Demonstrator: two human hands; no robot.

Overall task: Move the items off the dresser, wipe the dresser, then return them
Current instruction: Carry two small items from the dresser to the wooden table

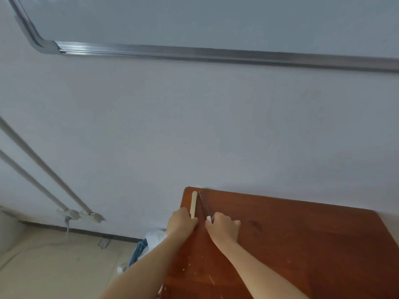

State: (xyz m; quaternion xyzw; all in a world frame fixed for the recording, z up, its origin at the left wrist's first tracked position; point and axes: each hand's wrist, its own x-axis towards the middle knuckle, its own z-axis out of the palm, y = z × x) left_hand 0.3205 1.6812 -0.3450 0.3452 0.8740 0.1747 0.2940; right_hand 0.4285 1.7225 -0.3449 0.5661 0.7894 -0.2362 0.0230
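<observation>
Red-brown wood of the dresser (302,244) fills the near right, w/ pale scratches close to the camera. Both hands are over its far left part. The left hand (182,221) sits at the left edge, fingers curled round the near end of a pale wooden stick (194,202). The stick goes out beyond the fingers, flat on the top, towards the far left corner. Just right of it, the right hand (223,227) is knuckles up, fingers curled on a thin dark rod (202,205) w/ a white piece (208,219) at the fingertips. What the rod is, I cannot tell. Stick & rod lie near each other, not touching. Left of the left fingers, lower down on the floor (54,266), is a blue-white cloth pile (142,244). Beyond the fingers stands a pale wall (194,126), then a metal rail (216,53).
</observation>
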